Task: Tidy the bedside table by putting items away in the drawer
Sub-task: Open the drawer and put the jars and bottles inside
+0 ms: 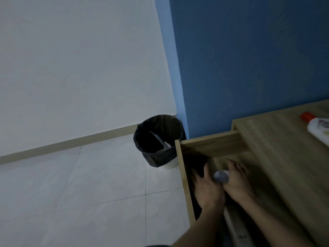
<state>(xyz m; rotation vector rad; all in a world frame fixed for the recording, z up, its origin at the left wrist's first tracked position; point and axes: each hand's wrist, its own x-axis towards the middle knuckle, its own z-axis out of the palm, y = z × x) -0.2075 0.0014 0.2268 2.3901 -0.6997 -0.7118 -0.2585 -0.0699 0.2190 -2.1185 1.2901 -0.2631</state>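
The wooden drawer of the bedside table is pulled out toward the left. Both my hands are inside it. My right hand is closed around a small roundish grey-blue object that is blurred; I cannot tell what it is. My left hand lies flat with fingers spread on a dark item at the drawer's left side. A white bottle with a red cap lies on the table top at the far right. A long white object lies in the drawer under my forearms.
A bin lined with a black bag stands on the tiled floor just left of the drawer, against the white wall. A blue wall rises behind the table. Pale floor tiles spread out to the left.
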